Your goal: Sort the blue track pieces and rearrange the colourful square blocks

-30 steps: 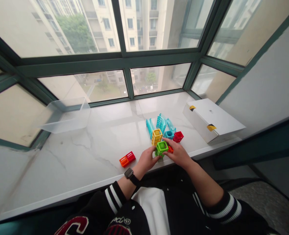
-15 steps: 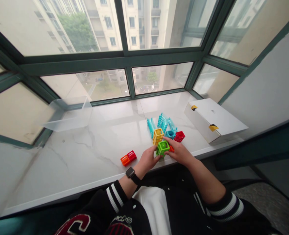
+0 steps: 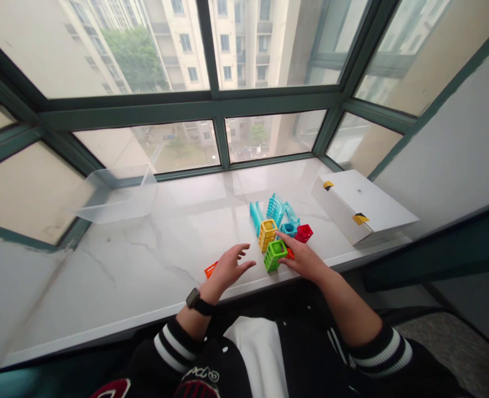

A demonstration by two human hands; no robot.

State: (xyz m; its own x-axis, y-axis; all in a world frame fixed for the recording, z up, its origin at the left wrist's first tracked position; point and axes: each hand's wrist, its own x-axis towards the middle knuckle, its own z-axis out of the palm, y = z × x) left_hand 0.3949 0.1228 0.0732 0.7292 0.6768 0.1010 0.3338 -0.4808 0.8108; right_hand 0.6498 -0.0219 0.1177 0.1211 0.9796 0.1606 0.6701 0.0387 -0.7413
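Note:
My left hand (image 3: 230,270) is open with spread fingers, touching nothing, and hovers over the marble sill. Just beyond its wrist side, a joined orange and red magnetic tile pair (image 3: 210,270) is partly hidden by that hand. My right hand (image 3: 304,261) grips a green cage-like magnetic block (image 3: 275,256) from the right, and the block leans a little. A yellow magnetic cube stack (image 3: 267,234) stands just beyond it. A small orange piece (image 3: 290,254) lies under my right fingers.
Teal curved track pieces (image 3: 275,210), a blue block (image 3: 288,229) and a red cube (image 3: 304,233) stand behind the hands. A white box (image 3: 362,207) lies to the right, and a clear plastic tub (image 3: 117,196) sits at the left. Windows line the sill's far side.
My left hand has let go of the green block and moved left, its fingers spreading. The green block now shows its side and leans, held by my right hand.

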